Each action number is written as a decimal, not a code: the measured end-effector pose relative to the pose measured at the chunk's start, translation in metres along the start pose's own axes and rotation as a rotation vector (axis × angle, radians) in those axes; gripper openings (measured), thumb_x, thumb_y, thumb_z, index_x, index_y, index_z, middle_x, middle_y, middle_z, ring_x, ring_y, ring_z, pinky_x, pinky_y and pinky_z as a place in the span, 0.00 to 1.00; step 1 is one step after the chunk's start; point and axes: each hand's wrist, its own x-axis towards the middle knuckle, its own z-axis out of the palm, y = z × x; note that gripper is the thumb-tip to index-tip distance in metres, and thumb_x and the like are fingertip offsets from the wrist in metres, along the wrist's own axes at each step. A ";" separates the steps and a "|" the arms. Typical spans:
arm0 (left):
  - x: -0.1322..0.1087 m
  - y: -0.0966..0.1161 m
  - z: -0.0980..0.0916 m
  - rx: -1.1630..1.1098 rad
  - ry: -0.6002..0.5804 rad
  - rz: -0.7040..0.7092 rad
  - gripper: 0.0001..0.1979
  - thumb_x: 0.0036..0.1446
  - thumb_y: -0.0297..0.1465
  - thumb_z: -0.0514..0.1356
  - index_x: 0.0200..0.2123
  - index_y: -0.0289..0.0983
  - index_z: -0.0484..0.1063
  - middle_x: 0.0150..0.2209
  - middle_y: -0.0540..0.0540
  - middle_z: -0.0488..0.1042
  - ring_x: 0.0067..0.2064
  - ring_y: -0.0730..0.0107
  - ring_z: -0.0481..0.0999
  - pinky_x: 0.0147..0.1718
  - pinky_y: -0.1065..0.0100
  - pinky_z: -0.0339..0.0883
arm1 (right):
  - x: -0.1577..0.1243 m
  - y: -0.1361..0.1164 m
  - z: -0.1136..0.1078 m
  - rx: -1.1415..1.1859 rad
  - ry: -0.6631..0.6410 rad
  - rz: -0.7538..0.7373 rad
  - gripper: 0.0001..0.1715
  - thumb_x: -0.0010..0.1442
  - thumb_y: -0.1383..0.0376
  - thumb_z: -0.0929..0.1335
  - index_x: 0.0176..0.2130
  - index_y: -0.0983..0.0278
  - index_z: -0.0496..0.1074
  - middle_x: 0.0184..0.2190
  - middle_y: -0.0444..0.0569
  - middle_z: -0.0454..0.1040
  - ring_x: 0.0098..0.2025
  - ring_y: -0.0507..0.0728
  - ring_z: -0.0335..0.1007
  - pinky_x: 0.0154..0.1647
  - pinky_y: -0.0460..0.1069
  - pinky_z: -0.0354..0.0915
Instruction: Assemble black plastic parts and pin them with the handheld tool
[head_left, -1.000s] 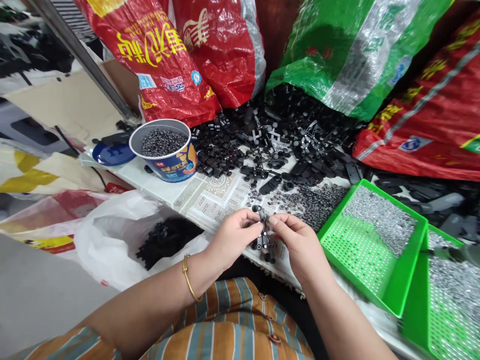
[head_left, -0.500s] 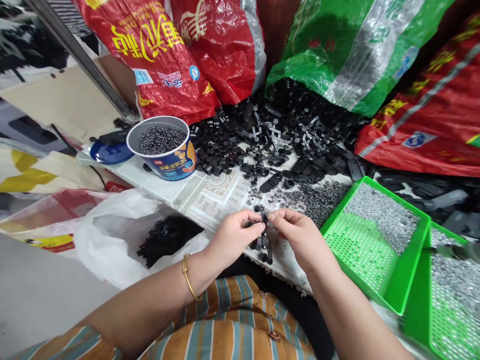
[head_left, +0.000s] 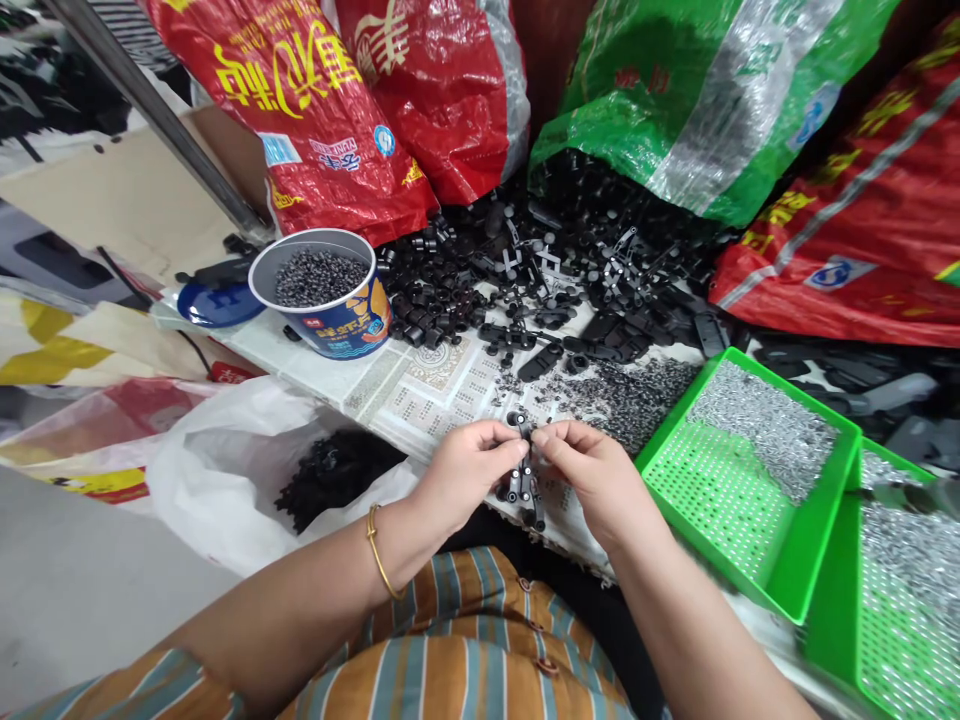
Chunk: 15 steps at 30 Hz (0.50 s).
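My left hand (head_left: 469, 472) pinches a black jointed plastic part (head_left: 527, 488) between thumb and fingers, over the table's front edge. The part has several arms with round ends and small shiny pins, and its lower end hangs below my fingers. My right hand (head_left: 592, 475) is closed in a pinch against the part's right side, near its upper half. Whatever sits between the right fingertips is too small to make out. Just beyond my hands, tiny dark pieces (head_left: 634, 405) lie scattered on the patterned table covering (head_left: 427, 405).
A blue tub (head_left: 341, 330) of tiny dark pieces stands at left. Green perforated trays (head_left: 720, 510) with small silvery pieces are at right. Black plastic parts (head_left: 600, 280) are heaped behind, before red and green sacks (head_left: 750, 110). A white bag (head_left: 217, 470) hangs below left.
The black part has turned slightly in my left fingers, so more of its pins show. Both hands stay at nearly the same place, pinched together on it.
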 end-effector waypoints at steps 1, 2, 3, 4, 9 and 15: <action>0.000 0.000 0.000 0.004 0.001 -0.006 0.08 0.46 0.33 0.61 0.26 0.33 0.69 0.19 0.55 0.60 0.20 0.82 0.55 0.18 0.75 0.47 | 0.000 0.001 0.000 0.033 0.001 0.018 0.18 0.45 0.54 0.72 0.25 0.66 0.70 0.19 0.41 0.64 0.22 0.48 0.56 0.24 0.45 0.54; 0.000 0.001 0.000 0.006 0.002 -0.011 0.08 0.45 0.33 0.61 0.26 0.33 0.69 0.19 0.55 0.60 0.20 0.82 0.55 0.18 0.75 0.48 | -0.001 0.003 0.001 0.066 0.003 0.034 0.17 0.45 0.54 0.72 0.25 0.66 0.70 0.18 0.41 0.64 0.21 0.47 0.55 0.23 0.45 0.53; -0.001 0.001 0.000 0.006 0.004 -0.014 0.08 0.45 0.33 0.61 0.26 0.33 0.69 0.19 0.55 0.60 0.20 0.82 0.55 0.18 0.76 0.48 | -0.001 0.004 0.001 0.095 0.006 0.044 0.17 0.45 0.55 0.72 0.25 0.65 0.70 0.18 0.40 0.64 0.21 0.47 0.54 0.23 0.45 0.52; -0.001 0.001 0.001 0.004 0.006 -0.018 0.08 0.45 0.33 0.61 0.25 0.33 0.69 0.19 0.55 0.60 0.20 0.82 0.55 0.18 0.76 0.48 | -0.002 0.004 0.002 0.116 0.011 0.049 0.16 0.44 0.55 0.73 0.24 0.65 0.70 0.18 0.40 0.64 0.20 0.47 0.54 0.23 0.45 0.52; -0.002 0.000 0.002 -0.029 0.027 -0.043 0.08 0.44 0.33 0.61 0.25 0.34 0.68 0.19 0.54 0.60 0.21 0.82 0.57 0.17 0.76 0.48 | -0.006 0.006 0.005 0.117 0.057 0.015 0.15 0.43 0.56 0.73 0.24 0.65 0.70 0.19 0.40 0.66 0.22 0.48 0.57 0.25 0.45 0.55; -0.002 -0.005 0.003 -0.094 0.006 -0.129 0.08 0.44 0.33 0.61 0.25 0.35 0.67 0.20 0.54 0.61 0.20 0.81 0.59 0.17 0.76 0.50 | -0.010 0.011 0.007 0.157 0.095 -0.002 0.15 0.44 0.56 0.73 0.24 0.64 0.70 0.19 0.40 0.66 0.22 0.48 0.58 0.26 0.45 0.56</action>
